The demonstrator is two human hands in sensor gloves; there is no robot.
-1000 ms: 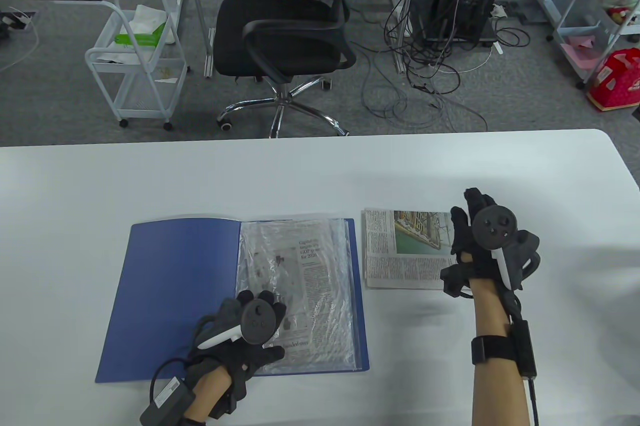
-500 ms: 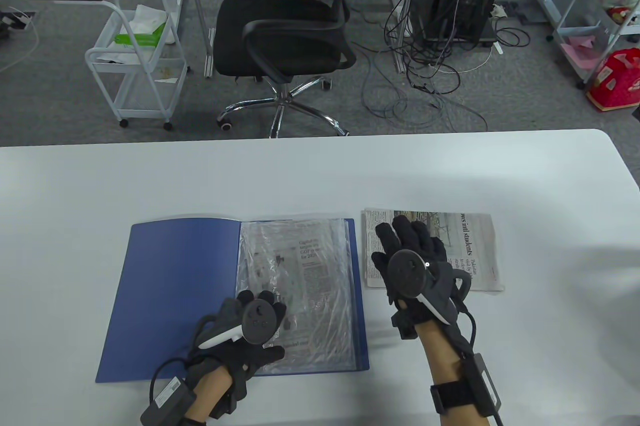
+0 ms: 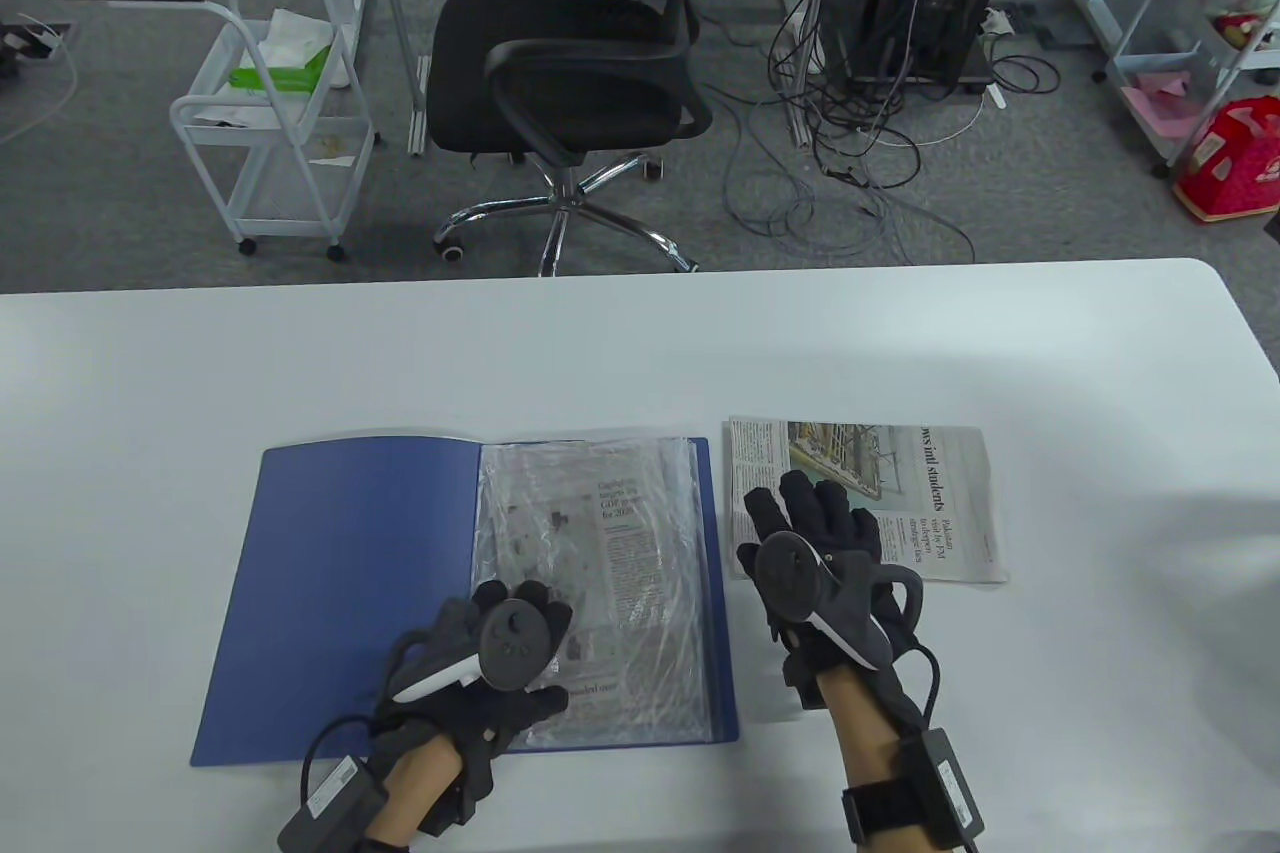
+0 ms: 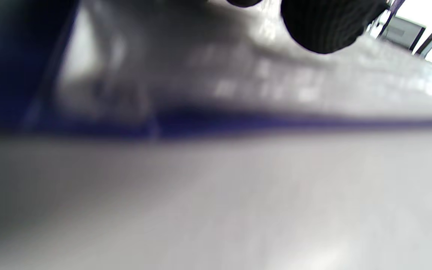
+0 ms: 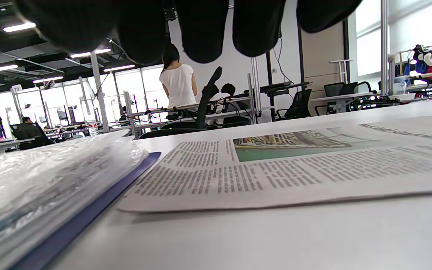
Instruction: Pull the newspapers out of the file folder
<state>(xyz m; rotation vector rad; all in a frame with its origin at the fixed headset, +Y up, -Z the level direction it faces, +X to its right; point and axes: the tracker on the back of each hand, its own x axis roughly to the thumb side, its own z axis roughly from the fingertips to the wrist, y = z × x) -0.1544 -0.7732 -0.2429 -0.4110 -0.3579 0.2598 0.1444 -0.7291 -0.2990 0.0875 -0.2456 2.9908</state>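
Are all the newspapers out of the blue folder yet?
Not yet. One newspaper already lies on the table, right of the blue folder. Another newspaper sheet still shows inside the plastic sleeves. The left hand rests on those sleeves, and the right hand hovers open over the pulled newspaper's near-left corner.

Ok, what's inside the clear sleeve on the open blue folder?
A newspaper page shows through the top clear sleeve of the blue folder. The left hand covers its lower left. Whether more sleeves below hold papers cannot be seen.
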